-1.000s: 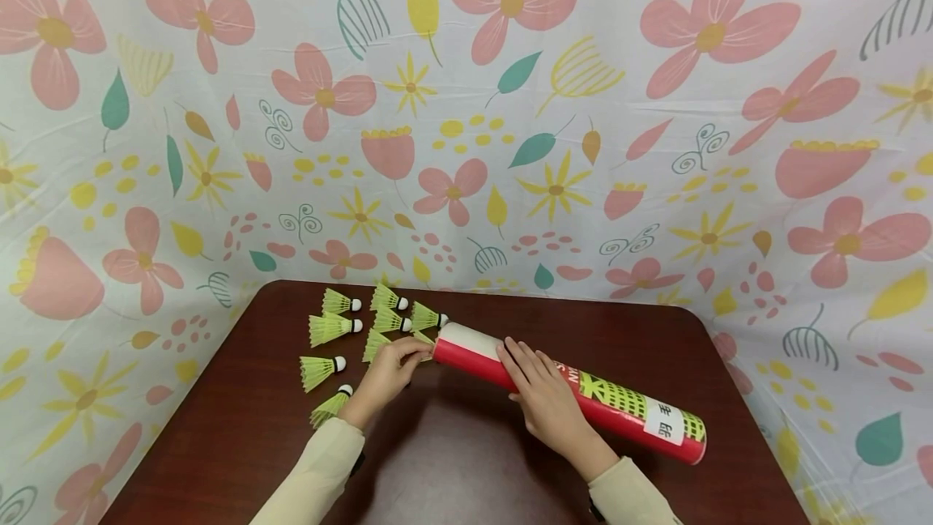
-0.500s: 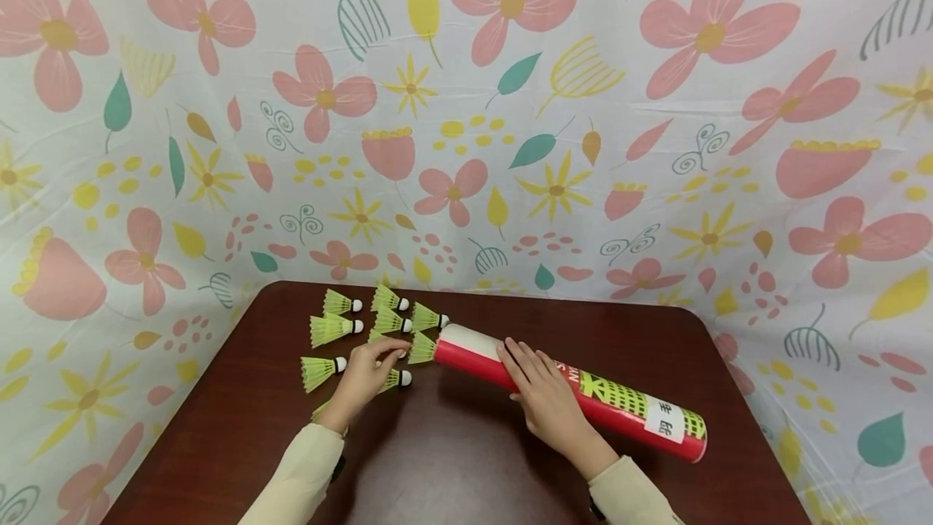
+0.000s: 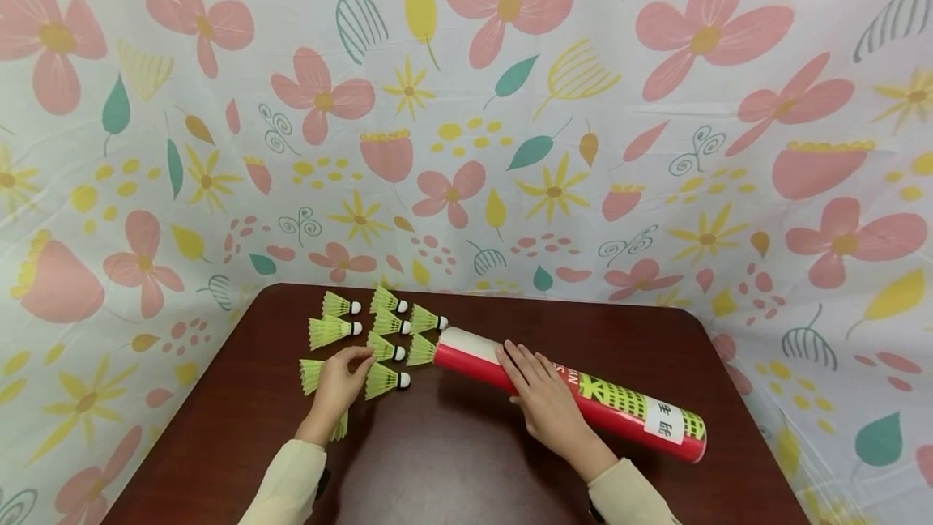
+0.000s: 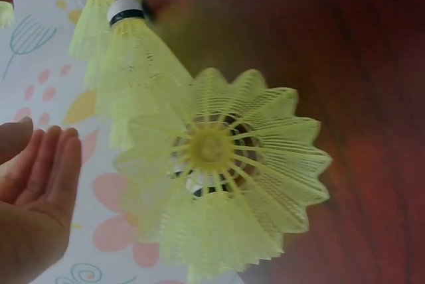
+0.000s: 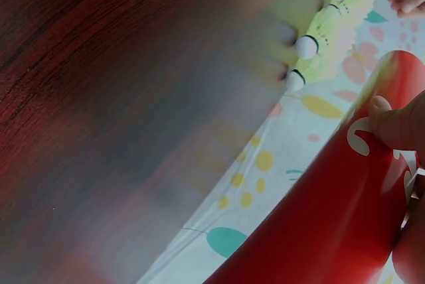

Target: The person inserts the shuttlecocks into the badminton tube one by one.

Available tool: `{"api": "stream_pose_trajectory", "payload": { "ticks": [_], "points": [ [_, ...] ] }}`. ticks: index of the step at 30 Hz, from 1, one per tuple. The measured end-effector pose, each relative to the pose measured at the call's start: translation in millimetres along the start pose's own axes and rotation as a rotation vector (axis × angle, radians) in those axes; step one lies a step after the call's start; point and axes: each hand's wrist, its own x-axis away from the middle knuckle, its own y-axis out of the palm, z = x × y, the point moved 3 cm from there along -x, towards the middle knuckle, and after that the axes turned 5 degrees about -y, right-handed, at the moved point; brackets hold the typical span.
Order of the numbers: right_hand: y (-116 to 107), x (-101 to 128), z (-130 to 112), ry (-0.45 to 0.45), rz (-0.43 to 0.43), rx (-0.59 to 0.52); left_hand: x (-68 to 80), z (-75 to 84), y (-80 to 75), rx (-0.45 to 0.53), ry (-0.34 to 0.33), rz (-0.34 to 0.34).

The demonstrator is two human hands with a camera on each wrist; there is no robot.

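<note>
My right hand [image 3: 550,403] grips a red shuttlecock tube [image 3: 612,410] lying slantwise on the table, fingers over its top. In the right wrist view the thumb [image 5: 393,125] rests along the tube's side. My left hand [image 3: 338,387], with nothing in its fingers, hovers among yellow shuttlecocks, thumb apart from fingertips in the left wrist view. Close to its fingertips lie a shuttlecock [image 3: 382,347] and another [image 3: 385,382]. At the tube's white-topped end sits a shuttlecock [image 3: 421,350] whose cork end is hidden. Beneath the left wrist one shuttlecock [image 3: 340,428] is mostly covered.
More shuttlecocks, among them one at the far left [image 3: 330,331], lie in loose rows on the dark wooden table [image 3: 452,460], left of the tube. A flowered cloth [image 3: 466,185] hangs behind the table and at both sides.
My left hand has drawn back from the tube's end, leftward and toward me, uncovering shuttlecocks on the table. The right hand and the tube have stayed put.
</note>
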Motion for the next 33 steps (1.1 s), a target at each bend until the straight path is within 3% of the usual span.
{"api": "stream_pose_trajectory", "payload": {
  "ticks": [4,7,17,33],
  "points": [
    [1.0,0.8,0.6,0.013,-0.008,0.0,6.0,-9.4,-1.0,0.006,-0.093,-0.007],
    [1.7,1.4,0.9,0.023,-0.025,-0.004,9.8,-15.2,-0.2,-0.001,-0.12,-0.005],
    [1.9,2.0,2.1,0.026,-0.058,0.005,13.8,-25.4,6.3,-0.04,-0.118,-0.016],
    [3.2,2.8,2.0,0.019,-0.053,-0.007,12.0,-21.5,9.8,-0.094,-0.128,-0.054]
  ]
}}
